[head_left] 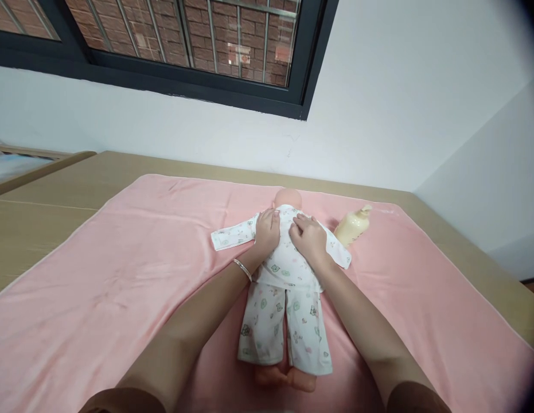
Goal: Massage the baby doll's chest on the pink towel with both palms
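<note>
A baby doll (285, 267) in a white patterned top and trousers lies stretched out on a pink blanket (163, 246), its head at the far end and its bare feet towards me. No face shows on its smooth head. My left hand (267, 230) rests on the left side of the doll's upper body near the shoulder, fingers extended and close together. On the other shoulder side lies my right hand (308, 236), palm down with the fingers slightly bent. Neither hand grasps anything. Just right of the doll's right-hand sleeve lies a cream-coloured bottle (353, 225), tilted on its side.
The blanket covers most of a wooden table (47, 226), which stands against a white wall (232, 146). Above is a dark-framed window (198, 74) with bars outside. At the far left is a wooden-edged cot or box (43, 171) with pale cloth inside.
</note>
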Available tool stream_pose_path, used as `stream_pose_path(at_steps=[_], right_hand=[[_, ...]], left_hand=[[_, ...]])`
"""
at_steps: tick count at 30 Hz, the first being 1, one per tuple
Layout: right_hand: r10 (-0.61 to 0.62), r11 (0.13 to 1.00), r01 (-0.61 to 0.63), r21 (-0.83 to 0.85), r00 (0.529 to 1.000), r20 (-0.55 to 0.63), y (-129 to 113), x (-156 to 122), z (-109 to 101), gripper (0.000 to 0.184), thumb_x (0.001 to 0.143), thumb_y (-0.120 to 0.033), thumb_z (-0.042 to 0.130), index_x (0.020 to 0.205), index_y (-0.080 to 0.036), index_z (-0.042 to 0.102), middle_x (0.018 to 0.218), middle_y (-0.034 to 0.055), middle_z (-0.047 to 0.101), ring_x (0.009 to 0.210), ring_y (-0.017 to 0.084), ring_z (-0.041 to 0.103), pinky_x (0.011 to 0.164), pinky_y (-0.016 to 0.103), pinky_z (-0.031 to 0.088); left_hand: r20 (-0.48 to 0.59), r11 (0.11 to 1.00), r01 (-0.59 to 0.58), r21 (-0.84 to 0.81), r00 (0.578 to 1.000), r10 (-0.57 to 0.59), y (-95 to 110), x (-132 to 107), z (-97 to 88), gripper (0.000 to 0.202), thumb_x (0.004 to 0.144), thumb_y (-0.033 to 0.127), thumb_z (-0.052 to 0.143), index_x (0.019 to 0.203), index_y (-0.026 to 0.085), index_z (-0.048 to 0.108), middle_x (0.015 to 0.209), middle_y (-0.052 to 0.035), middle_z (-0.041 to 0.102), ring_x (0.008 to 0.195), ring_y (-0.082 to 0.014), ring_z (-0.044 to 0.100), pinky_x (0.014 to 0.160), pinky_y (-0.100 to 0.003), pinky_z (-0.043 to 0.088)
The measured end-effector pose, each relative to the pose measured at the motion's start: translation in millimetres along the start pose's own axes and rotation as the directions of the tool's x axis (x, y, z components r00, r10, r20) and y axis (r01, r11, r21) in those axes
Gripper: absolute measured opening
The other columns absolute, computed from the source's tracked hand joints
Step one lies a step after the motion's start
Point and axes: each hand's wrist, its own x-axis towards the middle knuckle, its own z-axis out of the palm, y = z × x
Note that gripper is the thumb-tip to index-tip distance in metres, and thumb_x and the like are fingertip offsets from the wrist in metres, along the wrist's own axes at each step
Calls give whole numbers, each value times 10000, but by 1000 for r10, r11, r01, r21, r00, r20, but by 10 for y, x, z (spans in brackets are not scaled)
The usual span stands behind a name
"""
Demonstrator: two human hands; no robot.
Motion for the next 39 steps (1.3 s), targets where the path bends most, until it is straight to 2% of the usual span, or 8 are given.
stream_pose_path(at_steps=[3,7,12,14,20,23,30,39], right_hand=[[109,994,-109,14,994,3,71,46,6,317,923,-261,426,1093,-185,684,1262,115,657,1221,257,567,1114,426,343],[110,993,-112,47,992,55,154,129,36,365,927,-277,408,1203,-139,604,1305,156,614,1259,291,510,1101,457,323],[154,985,-159,72,986,64,152,151,39,323,957,-340,368,1018,-173,638,1018,118,698,1007,273,593,955,402,421],[177,981,-181,73,983,57,159,160,51,326,955,-354,383,1025,-168,641,1021,126,696,1020,279,585,915,377,442],[127,990,-132,57,988,88,271,218,130,388,934,-314,413,1200,-113,611,1177,162,660,1120,304,560,1004,418,411],[46,995,-53,84,996,77,280,196,129,408,935,-264,388,1266,-129,584,1210,134,657,1130,286,564,1018,412,408],[95,995,-92,47,994,-62,178,55,123,377,933,-238,370,1123,-157,685,1131,120,697,1100,267,593,999,368,429],[54,992,-63,108,995,86,306,170,173,458,942,-256,364,1349,-136,537,1391,130,562,1307,269,474,1153,488,271]], left_hand=[[6,997,2,74,1000,-3,22,-12,7,391,1002,328,282,1014,189,647,1091,-94,683,1078,-220,604,1014,-412,447],[-20,977,35,212,999,-31,13,-38,48,275,914,247,455,1089,159,648,1175,-127,651,1139,-260,572,1046,-438,440],[31,954,16,298,999,-27,1,-23,58,312,896,219,461,1137,132,638,1142,-136,655,1122,-267,574,1037,-415,444],[67,948,7,319,997,-30,3,-3,51,315,901,233,460,1146,130,630,1132,-137,660,1117,-270,576,1036,-421,440],[164,940,-12,341,985,-47,0,40,38,359,920,286,464,1235,167,587,1318,-107,606,1288,-281,484,1143,-475,325],[185,951,-60,303,983,3,15,40,19,349,919,253,438,1214,185,611,1268,-90,636,1223,-252,532,1107,-444,374],[39,949,-66,308,998,57,72,-21,-9,254,882,235,483,1000,188,702,1048,-109,681,1036,-259,600,964,-412,473],[198,963,-87,254,979,36,20,65,7,328,915,259,457,1186,171,619,1262,-105,643,1227,-264,541,1111,-459,366]])
